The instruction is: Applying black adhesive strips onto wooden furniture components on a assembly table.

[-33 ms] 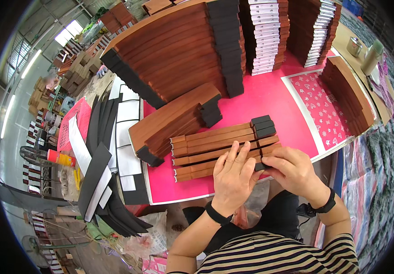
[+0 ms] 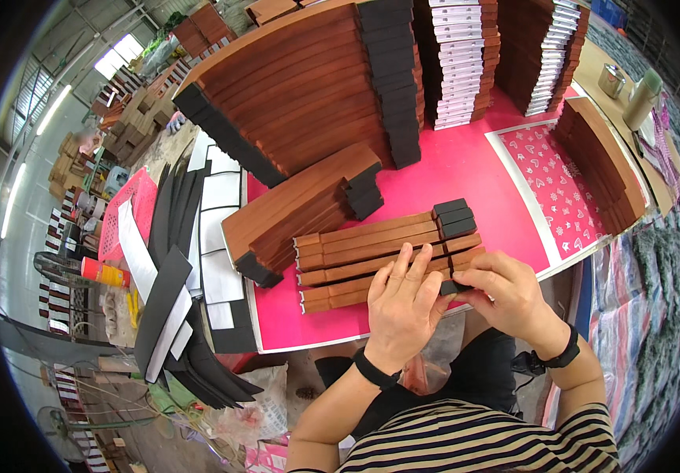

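Head view: my left hand (image 2: 401, 314) spreads over the brown slats (image 2: 344, 295); my right hand (image 2: 506, 292) pinches a black end (image 2: 453, 288). Probably stiff, light wood, best held near the ends.

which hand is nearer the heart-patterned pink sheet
Right: the right hand pinches a black strip below-left of the sheet; the left hand lies farther left, on brown bars.

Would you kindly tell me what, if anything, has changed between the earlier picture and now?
No clear change: nothing has visibly moved, been taken hold of or let go. The left hand still rests on the brown pieces, the right hand still pinches the black end piece, and the tall stack stands as before.
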### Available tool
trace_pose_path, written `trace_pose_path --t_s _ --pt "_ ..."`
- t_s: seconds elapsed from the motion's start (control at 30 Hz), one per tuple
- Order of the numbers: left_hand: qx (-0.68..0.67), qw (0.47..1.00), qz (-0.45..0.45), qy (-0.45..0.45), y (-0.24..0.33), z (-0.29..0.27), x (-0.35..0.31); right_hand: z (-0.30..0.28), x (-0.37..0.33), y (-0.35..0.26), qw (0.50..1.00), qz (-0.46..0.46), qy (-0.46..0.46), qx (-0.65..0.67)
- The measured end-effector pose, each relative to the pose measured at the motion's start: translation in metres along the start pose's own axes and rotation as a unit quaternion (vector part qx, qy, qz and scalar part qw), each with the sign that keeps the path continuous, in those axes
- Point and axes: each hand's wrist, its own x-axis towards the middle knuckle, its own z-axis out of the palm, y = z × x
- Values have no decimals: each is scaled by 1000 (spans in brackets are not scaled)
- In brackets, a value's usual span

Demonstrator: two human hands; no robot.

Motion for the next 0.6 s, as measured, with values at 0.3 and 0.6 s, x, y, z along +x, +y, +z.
trace_pose_path --t_s 0.3,0.6 --pt "49 999 -14 -9 1 3 2 -12 20 28 996 33 68 -37" --pt "75 997 -4 -11 3 3 1 -2 18 55 999 -6 41 10"
